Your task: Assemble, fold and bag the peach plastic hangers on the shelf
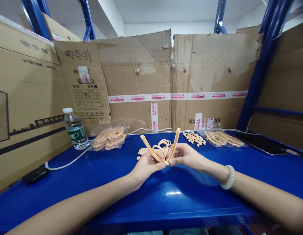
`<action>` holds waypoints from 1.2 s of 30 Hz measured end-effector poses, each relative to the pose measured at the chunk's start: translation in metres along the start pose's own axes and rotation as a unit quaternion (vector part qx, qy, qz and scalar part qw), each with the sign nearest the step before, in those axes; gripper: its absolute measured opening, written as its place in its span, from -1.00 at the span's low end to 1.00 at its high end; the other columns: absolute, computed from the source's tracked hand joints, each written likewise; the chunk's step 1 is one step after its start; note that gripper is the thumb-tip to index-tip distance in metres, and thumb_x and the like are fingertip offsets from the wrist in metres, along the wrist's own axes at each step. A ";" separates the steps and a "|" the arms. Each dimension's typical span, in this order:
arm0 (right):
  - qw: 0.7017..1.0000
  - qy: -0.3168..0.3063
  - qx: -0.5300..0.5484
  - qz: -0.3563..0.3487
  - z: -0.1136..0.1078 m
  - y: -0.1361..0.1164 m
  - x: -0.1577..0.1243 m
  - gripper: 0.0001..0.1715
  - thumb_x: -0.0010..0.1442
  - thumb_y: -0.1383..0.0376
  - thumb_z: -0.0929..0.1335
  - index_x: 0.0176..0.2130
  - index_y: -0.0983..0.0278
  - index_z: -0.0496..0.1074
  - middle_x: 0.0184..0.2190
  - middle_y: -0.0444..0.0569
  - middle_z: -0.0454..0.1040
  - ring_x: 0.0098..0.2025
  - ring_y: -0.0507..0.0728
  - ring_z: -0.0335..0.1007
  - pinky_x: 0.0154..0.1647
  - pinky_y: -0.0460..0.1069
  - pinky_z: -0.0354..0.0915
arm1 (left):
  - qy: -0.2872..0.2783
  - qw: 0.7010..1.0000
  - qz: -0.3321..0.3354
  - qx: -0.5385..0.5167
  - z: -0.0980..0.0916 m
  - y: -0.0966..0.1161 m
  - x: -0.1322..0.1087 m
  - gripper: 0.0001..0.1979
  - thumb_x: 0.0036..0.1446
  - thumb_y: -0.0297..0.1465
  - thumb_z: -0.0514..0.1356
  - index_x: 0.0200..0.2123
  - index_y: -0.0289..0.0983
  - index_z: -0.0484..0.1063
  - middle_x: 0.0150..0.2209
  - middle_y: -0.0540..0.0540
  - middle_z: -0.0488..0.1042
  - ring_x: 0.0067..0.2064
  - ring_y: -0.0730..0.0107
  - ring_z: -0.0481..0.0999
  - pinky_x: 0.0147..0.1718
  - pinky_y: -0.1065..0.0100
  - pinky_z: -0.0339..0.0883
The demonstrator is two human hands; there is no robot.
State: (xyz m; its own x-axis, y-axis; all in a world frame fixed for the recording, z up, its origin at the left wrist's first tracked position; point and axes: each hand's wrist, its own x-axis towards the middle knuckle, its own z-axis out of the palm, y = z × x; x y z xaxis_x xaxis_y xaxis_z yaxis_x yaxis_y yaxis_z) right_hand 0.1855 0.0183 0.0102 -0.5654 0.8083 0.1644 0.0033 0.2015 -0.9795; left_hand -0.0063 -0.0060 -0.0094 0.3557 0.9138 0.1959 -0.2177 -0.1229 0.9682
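Observation:
My left hand [146, 165] and my right hand [185, 156] meet over the middle of the blue shelf [173, 199]. Both are closed on a peach plastic piece [161, 148] whose two long arms rise in a V from my fingertips. A curved loop of the same piece sits between the arms. Just behind my hands lie a few loose peach rings [163, 143] on the shelf. A white bead bracelet [229, 177] is on my right wrist.
A clear bag of peach rings [110, 137] and a water bottle [75, 129] stand back left. Small peach parts [194, 138] and a bag of long strips [222, 138] lie back right, beside a dark tablet [260, 143]. Cardboard boxes [141, 78] wall the back; a white cable [68, 161] and a black device [35, 174] lie at the left.

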 end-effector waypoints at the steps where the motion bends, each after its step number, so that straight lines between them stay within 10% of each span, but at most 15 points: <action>1: 1.000 0.004 -0.010 -0.004 0.000 0.000 0.000 -0.64 -0.20 0.33 0.54 -0.36 0.35 0.43 -0.42 -0.04 0.57 -0.36 0.09 0.49 -0.23 0.03 0.38 | 0.000 1.000 -0.001 0.006 0.001 0.001 0.000 -0.69 -0.21 -0.50 0.41 -0.44 -0.29 0.32 -0.36 0.00 0.50 -0.26 0.39 0.50 -0.18 0.37 0.31; 28: 0.998 0.052 -0.037 -0.010 0.012 -0.004 0.000 -0.56 -0.23 0.18 0.55 -0.38 0.33 0.39 -0.47 -0.08 0.50 -0.44 0.08 0.45 -0.42 -0.01 0.42 | 0.053 0.998 -0.029 0.023 0.003 0.014 -0.001 -0.69 -0.26 -0.43 0.44 -0.39 -0.35 0.44 -0.26 -0.16 0.56 -0.25 0.30 0.54 -0.24 0.33 0.41; 36: 0.996 0.051 -0.069 -0.023 -0.024 -0.030 -0.003 -0.61 -0.14 0.17 0.53 -0.37 0.34 0.41 -0.51 -0.12 0.47 -0.47 0.02 0.43 -0.39 -0.05 0.41 | 0.110 0.993 -0.019 -0.028 -0.018 0.025 0.011 -0.72 -0.23 -0.46 0.42 -0.42 -0.35 0.41 -0.49 -0.04 0.49 -0.41 0.46 0.49 -0.32 0.43 0.38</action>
State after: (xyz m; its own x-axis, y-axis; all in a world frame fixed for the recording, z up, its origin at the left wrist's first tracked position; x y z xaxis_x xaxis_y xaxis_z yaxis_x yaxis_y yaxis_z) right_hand 0.2069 0.0226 0.0418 -0.4807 0.8469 0.2275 0.0955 0.3085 -0.9464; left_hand -0.0243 0.0085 0.0138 0.1598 0.9805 0.1141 -0.2599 -0.0698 0.9631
